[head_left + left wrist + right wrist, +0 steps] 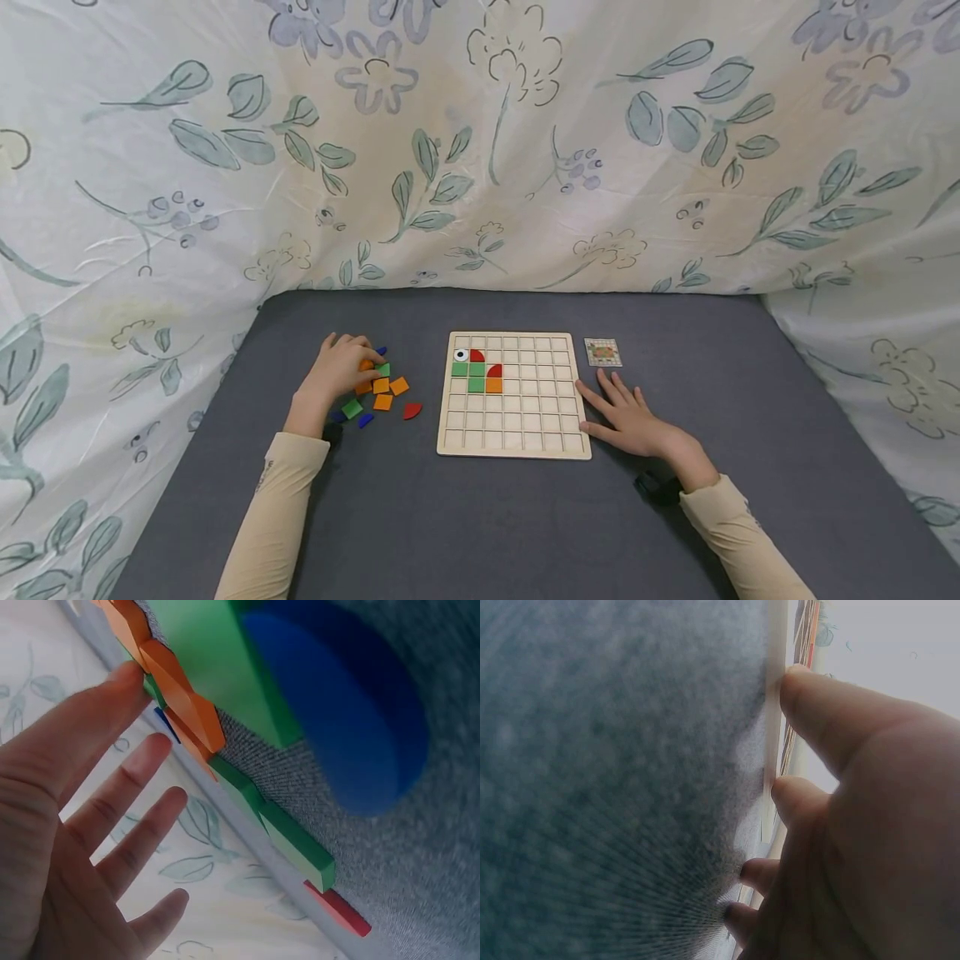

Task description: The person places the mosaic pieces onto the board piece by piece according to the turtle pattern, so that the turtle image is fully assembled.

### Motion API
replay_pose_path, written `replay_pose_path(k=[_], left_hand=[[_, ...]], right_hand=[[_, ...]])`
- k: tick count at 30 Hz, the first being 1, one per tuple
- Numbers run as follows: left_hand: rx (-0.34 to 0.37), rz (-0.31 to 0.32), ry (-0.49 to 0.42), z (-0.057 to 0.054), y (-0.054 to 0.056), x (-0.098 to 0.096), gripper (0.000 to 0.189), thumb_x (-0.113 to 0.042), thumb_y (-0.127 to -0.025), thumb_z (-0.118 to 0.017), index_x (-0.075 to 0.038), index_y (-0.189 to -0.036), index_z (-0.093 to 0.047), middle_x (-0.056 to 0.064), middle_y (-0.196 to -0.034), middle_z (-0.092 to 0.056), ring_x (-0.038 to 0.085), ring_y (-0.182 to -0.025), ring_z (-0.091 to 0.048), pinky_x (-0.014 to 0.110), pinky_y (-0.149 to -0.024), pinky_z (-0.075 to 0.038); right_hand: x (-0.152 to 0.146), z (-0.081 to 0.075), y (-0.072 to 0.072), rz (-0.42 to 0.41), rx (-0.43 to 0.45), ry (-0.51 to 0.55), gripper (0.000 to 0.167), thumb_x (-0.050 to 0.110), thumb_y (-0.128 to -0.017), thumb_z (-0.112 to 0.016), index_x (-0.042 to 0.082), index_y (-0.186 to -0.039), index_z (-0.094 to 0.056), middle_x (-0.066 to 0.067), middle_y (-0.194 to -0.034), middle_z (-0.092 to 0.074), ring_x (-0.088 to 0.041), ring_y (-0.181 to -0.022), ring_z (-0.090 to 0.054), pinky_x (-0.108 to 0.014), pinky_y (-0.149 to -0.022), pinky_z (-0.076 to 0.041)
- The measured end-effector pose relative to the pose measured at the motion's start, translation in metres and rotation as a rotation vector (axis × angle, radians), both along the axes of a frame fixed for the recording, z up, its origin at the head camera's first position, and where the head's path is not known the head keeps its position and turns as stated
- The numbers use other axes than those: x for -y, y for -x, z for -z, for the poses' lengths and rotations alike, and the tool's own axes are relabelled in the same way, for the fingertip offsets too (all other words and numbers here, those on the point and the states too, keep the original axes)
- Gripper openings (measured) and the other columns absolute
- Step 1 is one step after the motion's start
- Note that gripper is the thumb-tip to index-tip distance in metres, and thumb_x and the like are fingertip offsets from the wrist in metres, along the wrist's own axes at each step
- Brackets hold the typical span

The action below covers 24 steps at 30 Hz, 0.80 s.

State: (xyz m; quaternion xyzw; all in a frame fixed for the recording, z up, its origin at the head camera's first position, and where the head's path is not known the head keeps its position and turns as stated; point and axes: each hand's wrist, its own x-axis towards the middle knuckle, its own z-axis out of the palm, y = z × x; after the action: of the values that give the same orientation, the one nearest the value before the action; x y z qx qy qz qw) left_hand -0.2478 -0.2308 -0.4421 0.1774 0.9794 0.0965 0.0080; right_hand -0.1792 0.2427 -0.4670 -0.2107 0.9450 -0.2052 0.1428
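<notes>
My left hand (339,369) is over a loose pile of small coloured pieces, its thumb reaching to a green square (383,369). In the left wrist view the fingers (124,855) are spread and loosely bent, with no piece seen gripped; the nearest are orange pieces (180,694). My right hand (630,417) lies flat with fingers spread, the thumb and index fingertips touching the right edge of the wooden grid board (536,417). Set in the board's upper left are a white eye piece (461,355), red quarter-rounds (494,371), several green squares (476,384) and an orange square (493,385).
A small patterned card (603,352) lies right of the board, beyond my right fingertips. Between pile and board sits a loose red quarter-round (412,411); blue pieces (365,421) lie at the pile's edges. A floral cloth (510,208) hangs behind the grey table (487,525).
</notes>
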Motion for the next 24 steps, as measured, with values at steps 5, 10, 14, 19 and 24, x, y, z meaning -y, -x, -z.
replay_pose_path(k=[5, 10, 14, 19, 24], left_hand=[[-0.003, 0.02, 0.027, -0.0021, 0.001, -0.0002, 0.023, -0.029, -0.079, -0.073, -0.02, -0.1, -0.074, 0.002, -0.098, -0.06, 0.03, -0.104, -0.049, 0.065, -0.106, -0.013], [0.014, 0.03, 0.057, -0.0052, -0.0004, -0.0005, 0.025, -0.026, -0.079, -0.073, -0.021, -0.103, -0.074, 0.004, -0.102, -0.06, 0.031, -0.106, -0.048, 0.066, -0.105, -0.013], [0.02, 0.032, 0.059, -0.0054, -0.0003, -0.0007, 0.026, -0.025, -0.079, -0.074, -0.02, -0.104, -0.073, 0.006, -0.105, -0.061, 0.032, -0.108, -0.048, 0.066, -0.106, -0.012], [0.017, 0.032, 0.032, -0.0033, 0.0007, -0.0011, 0.025, -0.023, -0.078, -0.074, -0.017, -0.102, -0.074, 0.006, -0.105, -0.062, 0.032, -0.109, -0.047, 0.065, -0.107, -0.01], [0.011, 0.038, 0.004, -0.0019, 0.0012, -0.0038, 0.025, -0.023, -0.079, -0.074, -0.015, -0.102, -0.073, 0.006, -0.106, -0.063, 0.032, -0.111, -0.047, 0.063, -0.108, -0.009]], right_hand=[[0.0001, -0.0004, -0.0002, -0.007, -0.001, 0.003, 0.071, 0.048, -0.092, -0.048, 0.015, -0.149, -0.021, -0.024, -0.153, -0.001, -0.047, -0.138, 0.003, -0.07, -0.102, 0.001], [-0.0008, 0.0003, 0.001, -0.008, 0.002, 0.004, 0.071, 0.048, -0.092, -0.048, 0.016, -0.149, -0.021, -0.024, -0.153, -0.001, -0.047, -0.138, 0.003, -0.07, -0.103, 0.002], [-0.0006, -0.0009, 0.0006, -0.009, 0.005, 0.004, 0.071, 0.047, -0.093, -0.048, 0.015, -0.149, -0.02, -0.024, -0.153, -0.001, -0.046, -0.138, 0.004, -0.07, -0.103, 0.002], [-0.0005, -0.0008, 0.0003, -0.009, 0.004, 0.003, 0.07, 0.047, -0.093, -0.048, 0.016, -0.149, -0.02, -0.024, -0.153, -0.001, -0.046, -0.138, 0.004, -0.07, -0.103, 0.002], [-0.001, 0.0006, 0.0006, -0.007, 0.001, 0.002, 0.07, 0.048, -0.093, -0.048, 0.016, -0.149, -0.02, -0.024, -0.153, -0.001, -0.046, -0.138, 0.004, -0.07, -0.103, 0.002]])
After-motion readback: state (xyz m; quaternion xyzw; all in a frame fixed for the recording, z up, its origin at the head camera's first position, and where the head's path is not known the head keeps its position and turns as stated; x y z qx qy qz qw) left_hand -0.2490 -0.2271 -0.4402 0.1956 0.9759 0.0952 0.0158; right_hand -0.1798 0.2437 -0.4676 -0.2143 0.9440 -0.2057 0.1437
